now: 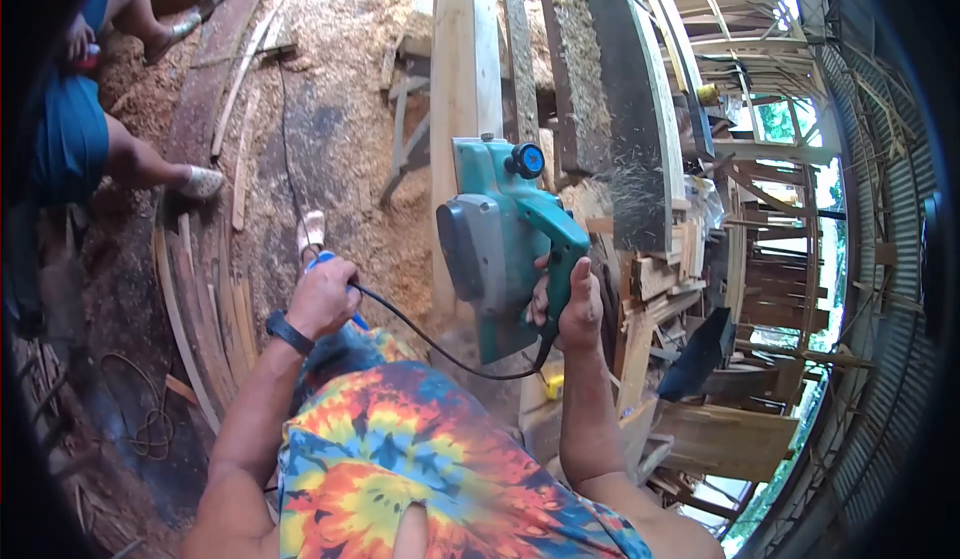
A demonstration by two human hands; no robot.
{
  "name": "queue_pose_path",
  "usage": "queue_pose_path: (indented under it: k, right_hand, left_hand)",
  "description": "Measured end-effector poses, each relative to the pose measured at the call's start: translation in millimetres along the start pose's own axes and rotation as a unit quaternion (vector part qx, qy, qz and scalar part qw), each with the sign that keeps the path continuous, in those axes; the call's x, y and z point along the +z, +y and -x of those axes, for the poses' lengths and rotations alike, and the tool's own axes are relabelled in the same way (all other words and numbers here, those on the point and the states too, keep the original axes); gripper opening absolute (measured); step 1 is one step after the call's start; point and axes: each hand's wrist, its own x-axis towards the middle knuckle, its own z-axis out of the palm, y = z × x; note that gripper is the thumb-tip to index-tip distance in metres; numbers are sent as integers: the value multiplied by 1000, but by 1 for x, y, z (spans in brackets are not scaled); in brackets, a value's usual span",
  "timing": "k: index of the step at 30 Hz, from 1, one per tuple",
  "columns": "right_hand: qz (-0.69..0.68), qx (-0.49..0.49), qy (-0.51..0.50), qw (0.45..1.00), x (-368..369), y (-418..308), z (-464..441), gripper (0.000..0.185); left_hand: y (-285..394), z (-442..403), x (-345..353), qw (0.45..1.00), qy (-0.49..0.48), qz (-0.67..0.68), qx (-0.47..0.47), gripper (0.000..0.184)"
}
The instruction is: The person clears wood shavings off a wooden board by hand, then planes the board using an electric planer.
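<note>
A green electric planer point(500, 229) with a blue-topped knob rests on a long pale board point(455, 79). My right hand point(575, 304) is wrapped round its rear handle, and shavings fly off to the right of it. A black cord point(430, 344) runs from the handle's end towards my left hand point(325, 297). That hand is closed at my left side, by the cord and a blue thing point(358, 321) that is mostly hidden; exactly what it grips is unclear.
Another person point(130, 149) sits at the upper left, legs reaching over planks. Sawdust and shavings cover the ground. More boards point(640, 109) lie beside the planer, with stacked wood point(780, 289) at the right. A yellow object point(553, 379) sits below the planer.
</note>
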Motion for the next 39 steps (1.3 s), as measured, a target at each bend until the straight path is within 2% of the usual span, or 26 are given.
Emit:
queue_pose_path:
  k: [5, 8, 10, 15, 18, 21, 24, 29, 30, 32, 34, 36, 37, 39]
  right_hand:
    - [24, -17, -8, 1000, 17, -34, -61, 72]
    - [14, -27, -3, 1000, 24, -52, -87, 69]
    - [17, -45, -2, 999, 30, -72, -98, 67]
    - [-18, -84, 3, 996, 31, -123, -125, 63]
    - [-22, -106, 5, 994, 31, -156, -142, 63]
    - [-17, -129, 8, 991, 25, -190, -175, 62]
    - [-26, -132, 16, 991, 34, -230, -234, 62]
    - [-33, -117, 22, 992, 55, -304, -387, 64]
    - [-35, -101, 12, 994, 65, -293, -430, 64]
    - [-28, -102, -1, 994, 75, -315, -473, 63]
    - [-30, -110, -23, 993, 71, -343, -515, 64]
    - [-36, -108, -41, 993, 67, -353, -517, 64]
    - [-42, -99, -48, 993, 65, -353, -513, 65]
    - [-31, -110, -61, 992, 58, -355, -494, 67]
  left_hand:
    - [4, -13, -15, 1000, 6, -7, -17, 15]
    - [14, -23, -19, 999, -5, -10, 38, 14]
    - [13, -29, -10, 999, 2, -6, 42, 13]
    - [28, -53, -16, 991, -85, -14, 98, 14]
    - [45, -61, -32, 988, -83, -15, 132, 13]
    - [55, -82, -52, 989, -81, -53, 110, 14]
    - [70, -109, -96, 994, -6, -25, 103, 15]
    - [63, -163, -169, 997, 62, -11, 50, 15]
    - [37, -168, -167, 997, 71, 27, 18, 17]
    - [24, -165, -174, 990, 102, 96, -33, 22]
    - [27, -166, -178, 986, 124, 109, -41, 24]
    - [26, -153, -176, 983, 121, 124, -58, 26]
    - [20, -148, -170, 986, 131, 98, -38, 27]
    - [15, -132, -165, 991, 98, 62, -62, 25]
